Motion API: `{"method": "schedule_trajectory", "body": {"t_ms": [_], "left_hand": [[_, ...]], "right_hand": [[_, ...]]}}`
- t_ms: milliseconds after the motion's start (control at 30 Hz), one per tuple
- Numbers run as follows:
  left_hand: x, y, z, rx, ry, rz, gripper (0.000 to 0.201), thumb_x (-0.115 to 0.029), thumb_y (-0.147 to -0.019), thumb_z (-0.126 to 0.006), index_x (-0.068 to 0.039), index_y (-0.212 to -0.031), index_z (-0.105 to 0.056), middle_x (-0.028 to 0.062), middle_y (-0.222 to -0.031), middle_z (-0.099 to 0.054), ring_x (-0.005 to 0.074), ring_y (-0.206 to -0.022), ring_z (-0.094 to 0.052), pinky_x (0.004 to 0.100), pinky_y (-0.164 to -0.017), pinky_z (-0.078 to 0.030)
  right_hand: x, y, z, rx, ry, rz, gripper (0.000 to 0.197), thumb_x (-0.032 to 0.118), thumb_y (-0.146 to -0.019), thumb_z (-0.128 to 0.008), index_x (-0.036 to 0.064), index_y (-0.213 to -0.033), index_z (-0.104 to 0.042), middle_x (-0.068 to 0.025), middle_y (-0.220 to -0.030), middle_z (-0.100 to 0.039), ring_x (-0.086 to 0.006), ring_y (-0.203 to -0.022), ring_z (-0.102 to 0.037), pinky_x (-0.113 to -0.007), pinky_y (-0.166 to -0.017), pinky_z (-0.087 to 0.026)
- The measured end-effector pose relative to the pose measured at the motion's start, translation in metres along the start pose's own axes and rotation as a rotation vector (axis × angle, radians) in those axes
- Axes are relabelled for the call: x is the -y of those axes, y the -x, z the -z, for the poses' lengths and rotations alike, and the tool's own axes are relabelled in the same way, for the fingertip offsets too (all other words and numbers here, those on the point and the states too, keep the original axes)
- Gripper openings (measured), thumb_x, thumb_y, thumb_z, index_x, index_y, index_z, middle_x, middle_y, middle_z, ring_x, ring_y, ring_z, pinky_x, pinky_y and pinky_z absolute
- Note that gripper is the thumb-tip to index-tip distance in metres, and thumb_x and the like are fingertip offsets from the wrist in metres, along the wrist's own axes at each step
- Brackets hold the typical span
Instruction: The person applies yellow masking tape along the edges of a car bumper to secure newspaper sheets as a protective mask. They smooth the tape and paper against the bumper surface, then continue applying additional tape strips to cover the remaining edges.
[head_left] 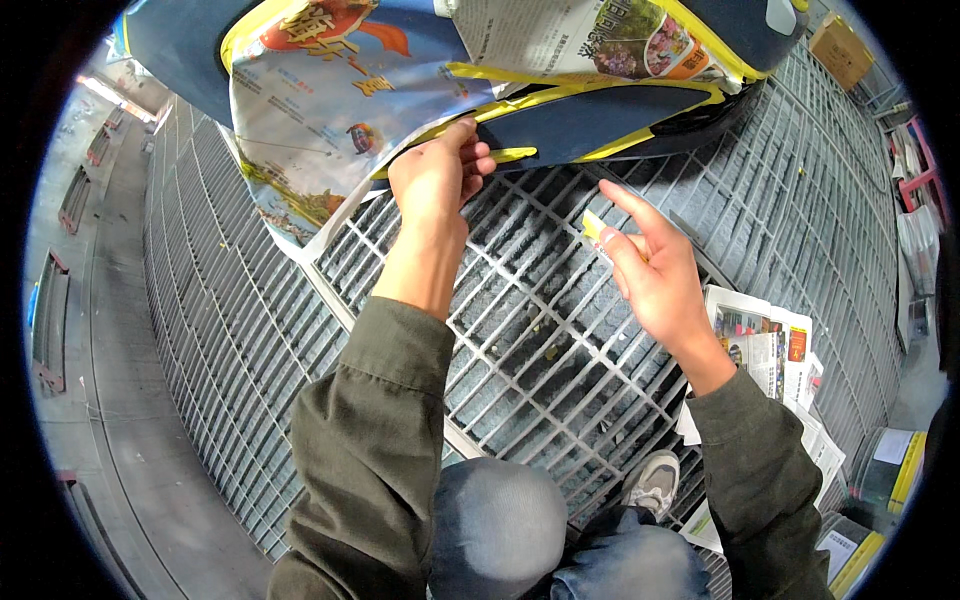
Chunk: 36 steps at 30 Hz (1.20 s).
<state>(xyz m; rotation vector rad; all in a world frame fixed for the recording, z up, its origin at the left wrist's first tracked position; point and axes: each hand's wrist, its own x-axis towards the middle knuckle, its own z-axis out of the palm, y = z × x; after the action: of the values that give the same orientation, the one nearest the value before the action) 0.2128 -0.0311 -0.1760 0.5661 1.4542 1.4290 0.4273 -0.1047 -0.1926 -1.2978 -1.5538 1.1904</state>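
In front of me is a dark blue car bumper [560, 125], partly covered with newspaper [320, 110] and edged with yellow masking tape [590, 92]. My left hand [432, 178] is closed at the bumper's lower edge, its fingertips pinching the tape where it meets the paper. A short strip of tape sticks out just right of those fingers. Over the floor grating, apart from the bumper, my right hand [655, 275] holds a small flat yellow-and-white piece [594, 225] under the thumb, with the index finger stretched out. What exactly that piece is cannot be made out.
Metal floor grating [520, 320] lies under me, with dark grime below its bars. Folded newspapers [770, 345] lie by my right forearm. Yellow-edged containers [880, 470] stand at the lower right, a cardboard box [840, 52] at the far right. My shoe [652, 483] rests on the grating.
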Motion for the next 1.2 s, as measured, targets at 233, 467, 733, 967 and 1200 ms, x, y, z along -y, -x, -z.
{"method": "schedule_trajectory", "body": {"t_ms": [233,467,733,967,1200], "left_hand": [[0.017,0.040,0.001,0.747,-0.354,-0.036,0.033,-0.024,-0.086,-0.074,0.002,-0.104,-0.067,0.0058,-0.091,-0.069,0.0121,-0.081,-0.065,0.0257,-0.079,-0.053],[0.014,0.024,0.000,0.559,-0.231,-0.140,0.019,-0.010,-0.088,-0.071,0.003,-0.100,-0.067,0.0073,-0.087,-0.069,0.0121,-0.076,-0.066,0.0238,-0.072,-0.054],[0.017,0.011,-0.012,0.184,-0.049,-0.314,0.022,-0.008,-0.084,-0.074,0.006,-0.099,-0.067,0.0081,-0.087,-0.069,0.0137,-0.078,-0.066,0.0243,-0.076,-0.054],[0.018,0.003,-0.029,-0.020,-0.039,-0.355,0.024,-0.012,-0.078,-0.081,0.004,-0.092,-0.070,0.0054,-0.077,-0.068,0.0094,-0.066,-0.060,0.0212,-0.064,-0.048],[0.016,0.000,-0.031,-0.158,-0.199,-0.400,0.027,-0.020,-0.077,-0.083,0.003,-0.084,-0.071,0.0057,-0.070,-0.067,0.0097,-0.059,-0.060,0.0221,-0.057,-0.048]], "right_hand": [[0.017,-0.019,0.004,0.044,0.234,0.139,0.051,0.017,-0.089,-0.054,0.0048,-0.138,-0.043,-0.0149,-0.070,-0.063,-0.0282,-0.061,-0.062,-0.039,-0.059,-0.047],[0.031,-0.042,0.020,0.193,0.463,0.506,0.033,0.018,-0.089,-0.056,-0.0005,-0.116,-0.059,-0.0210,-0.081,-0.067,-0.0375,-0.073,-0.066,-0.045,-0.066,-0.052],[0.039,-0.075,0.079,-0.259,1.240,0.665,0.021,0.032,-0.090,-0.061,0.0116,-0.091,-0.067,-0.0132,-0.069,-0.065,-0.0340,-0.065,-0.066,-0.042,-0.059,-0.053],[0.048,-0.090,0.057,-0.466,1.137,0.571,0.025,0.036,-0.087,-0.064,0.0115,-0.082,-0.070,-0.0131,-0.068,-0.066,-0.0328,-0.065,-0.067,-0.043,-0.059,-0.054],[0.049,-0.094,0.045,-0.520,1.119,0.491,0.028,0.037,-0.085,-0.066,0.0096,-0.082,-0.072,-0.0148,-0.068,-0.067,-0.0329,-0.066,-0.068,-0.043,-0.060,-0.055]]}}
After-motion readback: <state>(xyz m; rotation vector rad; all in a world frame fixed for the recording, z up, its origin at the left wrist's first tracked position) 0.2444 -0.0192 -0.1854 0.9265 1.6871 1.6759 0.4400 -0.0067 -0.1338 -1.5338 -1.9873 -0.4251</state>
